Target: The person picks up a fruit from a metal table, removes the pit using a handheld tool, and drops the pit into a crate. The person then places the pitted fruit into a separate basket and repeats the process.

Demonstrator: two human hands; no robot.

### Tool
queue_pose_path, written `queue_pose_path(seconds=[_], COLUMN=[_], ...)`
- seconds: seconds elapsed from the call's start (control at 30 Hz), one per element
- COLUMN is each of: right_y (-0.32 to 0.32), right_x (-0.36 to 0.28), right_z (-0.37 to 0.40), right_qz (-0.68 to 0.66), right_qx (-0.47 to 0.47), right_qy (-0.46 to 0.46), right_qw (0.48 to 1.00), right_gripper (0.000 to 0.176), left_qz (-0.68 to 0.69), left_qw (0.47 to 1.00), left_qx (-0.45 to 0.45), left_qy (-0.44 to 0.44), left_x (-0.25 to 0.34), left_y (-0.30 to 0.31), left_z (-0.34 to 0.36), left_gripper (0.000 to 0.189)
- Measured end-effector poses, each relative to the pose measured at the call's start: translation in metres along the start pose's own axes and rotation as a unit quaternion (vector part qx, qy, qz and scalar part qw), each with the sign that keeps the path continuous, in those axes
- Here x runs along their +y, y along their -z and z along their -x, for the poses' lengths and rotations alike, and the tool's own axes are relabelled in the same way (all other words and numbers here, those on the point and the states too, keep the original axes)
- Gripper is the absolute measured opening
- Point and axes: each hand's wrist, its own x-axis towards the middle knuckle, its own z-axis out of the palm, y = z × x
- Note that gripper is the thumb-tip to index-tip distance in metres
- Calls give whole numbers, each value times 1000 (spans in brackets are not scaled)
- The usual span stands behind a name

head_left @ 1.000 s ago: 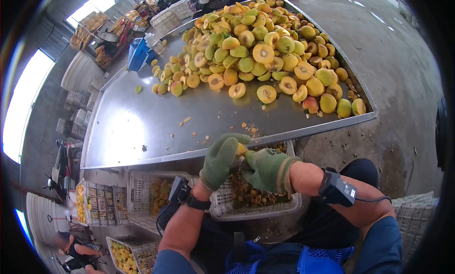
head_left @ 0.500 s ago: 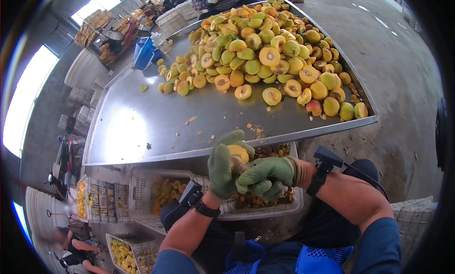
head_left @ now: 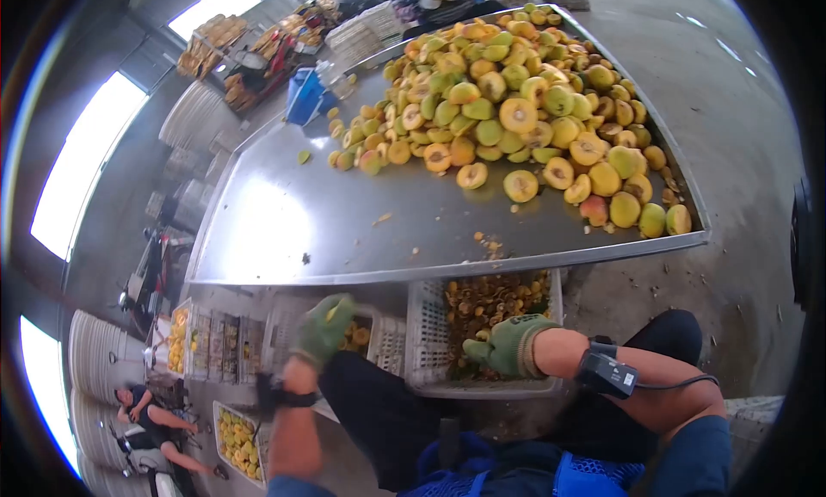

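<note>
My left hand (head_left: 323, 332), in a green glove, is smeared by motion above the left white crate (head_left: 392, 338). A yellow-green patch shows at its fingertips; I cannot tell whether it is fruit. Cut yellow peach pieces (head_left: 359, 335) lie in that crate. Over the right white crate (head_left: 422, 338) is my gloved right hand (head_left: 509, 347), its fingers curled closed and whatever they hold hidden. Brown pits and scraps (head_left: 490, 299) fill much of this crate. Beyond both hands, a big heap of halved peaches (head_left: 482, 101) lies on the metal table (head_left: 344, 230).
The table's raised front edge (head_left: 447, 271) runs just above the crates. A blue container (head_left: 305, 97) and a clear bottle (head_left: 337, 82) stand at its far left. More fruit-filled crates (head_left: 225, 342) are at left, where a person (head_left: 159, 415) sits. Another person is behind the heap.
My hands have parted: the left, which held a peach half, has swung left over the left crate. My right has shifted slightly right and down. The whole view has shifted too.
</note>
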Motion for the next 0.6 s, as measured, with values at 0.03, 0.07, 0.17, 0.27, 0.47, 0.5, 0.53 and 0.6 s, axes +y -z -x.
queue_pose_path(seconds=[0.03, 0.07, 0.17, 0.27, 0.47, 0.5, 0.53, 0.6], right_y=[5, 9, 16, 36, 47, 50, 48, 39], right_x=[2, 1, 11, 7, 14, 15, 21, 35], right_z=[5, 11, 22, 38, 49, 53, 49, 40], right_qz=[8, 18, 48, 52, -66, -102, -134, -201], right_qx=[12, 21, 53, 60, 268, 293, 325, 387], right_qy=[-6, -10, 26, 33, 38, 28, 29, 29], right_qw=[1000, 1000, 997, 996, 960, 950, 936, 899], right_gripper=[73, 70, 64, 59, 52, 51, 49, 47], left_qz=[-104, -166, -210, -26, 31, 16, -1, 1], left_qw=[991, 981, 974, 991, 992, 992, 991, 996], left_qx=[-39, -38, -5, 99, 117, 126, 134, 87], left_qy=[81, 94, 90, -91, -41, -14, 12, -2], left_x=[-1, 5, -6, 77, 162, 167, 175, 185], left_y=[18, 25, 27, -5, -132, -151, -167, -182], left_z=[3, 1, -28, -87, -268, -284, -294, -297], left_gripper=[54, 53, 57, 51, 55, 55, 56, 57])
